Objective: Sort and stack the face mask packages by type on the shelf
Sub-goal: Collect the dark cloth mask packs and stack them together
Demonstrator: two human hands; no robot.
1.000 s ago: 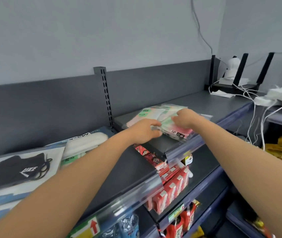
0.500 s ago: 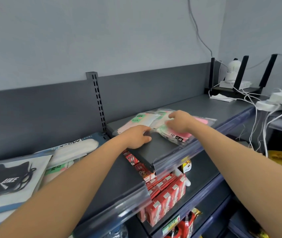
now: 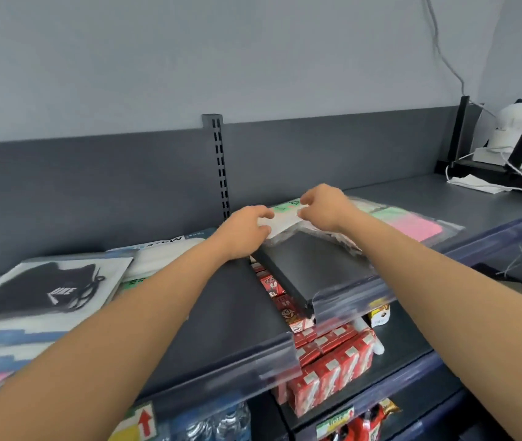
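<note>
Left hand (image 3: 247, 232) pinches the pale mask package (image 3: 285, 221) lying on the shelf (image 3: 310, 265) between both hands, right hand (image 3: 326, 208) curled over it, grip unclear, likely separating it from the pink-and-green pile (image 3: 412, 226) beside the right wrist.

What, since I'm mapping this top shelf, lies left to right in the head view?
Black mask package → white mask package → left hand → green-labelled mask package both hands pinch → right hand → pink mask package → white camera.
</note>
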